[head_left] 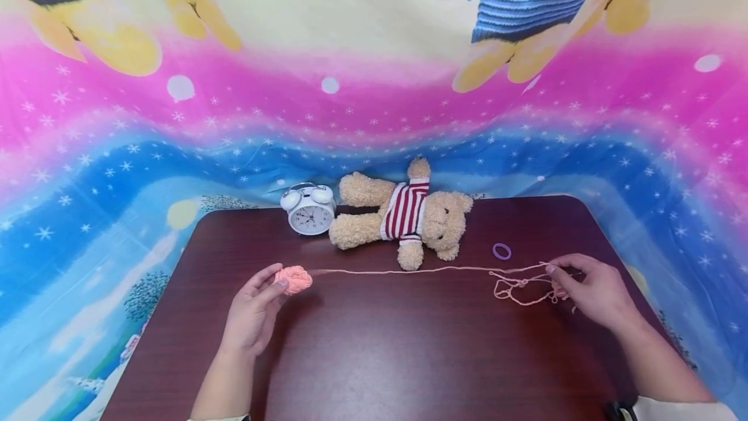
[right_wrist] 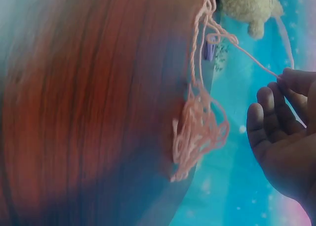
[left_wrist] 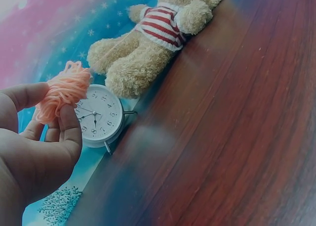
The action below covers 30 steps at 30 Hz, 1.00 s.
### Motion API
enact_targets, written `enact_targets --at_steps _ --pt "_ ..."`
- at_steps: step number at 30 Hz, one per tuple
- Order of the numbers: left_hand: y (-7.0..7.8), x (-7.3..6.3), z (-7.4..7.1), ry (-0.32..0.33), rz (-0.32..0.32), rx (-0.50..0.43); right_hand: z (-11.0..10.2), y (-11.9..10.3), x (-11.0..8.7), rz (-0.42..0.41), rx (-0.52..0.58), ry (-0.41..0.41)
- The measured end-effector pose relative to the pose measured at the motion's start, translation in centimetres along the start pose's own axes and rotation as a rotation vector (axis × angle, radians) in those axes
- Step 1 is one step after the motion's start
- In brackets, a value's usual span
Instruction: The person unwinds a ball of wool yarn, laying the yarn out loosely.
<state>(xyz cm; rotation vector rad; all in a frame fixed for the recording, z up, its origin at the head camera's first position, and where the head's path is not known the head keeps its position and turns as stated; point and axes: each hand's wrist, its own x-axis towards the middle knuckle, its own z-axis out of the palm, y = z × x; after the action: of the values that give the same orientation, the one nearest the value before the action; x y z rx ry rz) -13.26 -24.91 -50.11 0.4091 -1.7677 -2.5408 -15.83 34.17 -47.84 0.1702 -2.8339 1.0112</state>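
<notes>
Between the fingers and thumb of my left hand (head_left: 254, 314) is a small ball of peach yarn (head_left: 294, 280), gripped above the left of the table. From it a strand of yarn (head_left: 386, 272) runs nearly straight across to my right hand (head_left: 593, 288). That hand pinches the strand between thumb and forefinger, as the right wrist view shows, with the other fingers loosely bent. A loose tangle of the same yarn (right_wrist: 197, 132) hangs below the strand near the right hand. In the left wrist view the wound yarn (left_wrist: 64, 92) sits at the fingertips.
A white alarm clock (head_left: 311, 213) stands at the table's back left. Beside it a teddy bear (head_left: 403, 213) in a striped shirt lies on its back. A purple ring (head_left: 501, 251) lies right of the bear. Behind the dark wooden table (head_left: 374, 356) hangs a patterned cloth (head_left: 374, 102).
</notes>
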Motion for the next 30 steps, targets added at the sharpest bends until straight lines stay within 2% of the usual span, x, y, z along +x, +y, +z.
enact_targets --at_steps 6,10,23,30 --pt "0.4 -0.2 -0.7 -0.003 0.029 -0.010 -1.3 1.7 0.1 -0.024 -0.107 0.082" --pt "0.7 -0.3 -1.2 0.011 0.038 -0.016 -2.0 3.0 0.1 -0.032 -0.097 0.113" --pt "1.2 -0.6 -2.7 0.026 0.032 -0.017 -4.6 6.0 -0.5 0.049 -0.153 0.130" --pt "1.3 -0.7 -3.5 0.016 0.045 -0.035 -5.5 7.3 -0.7 0.112 -0.195 0.089"
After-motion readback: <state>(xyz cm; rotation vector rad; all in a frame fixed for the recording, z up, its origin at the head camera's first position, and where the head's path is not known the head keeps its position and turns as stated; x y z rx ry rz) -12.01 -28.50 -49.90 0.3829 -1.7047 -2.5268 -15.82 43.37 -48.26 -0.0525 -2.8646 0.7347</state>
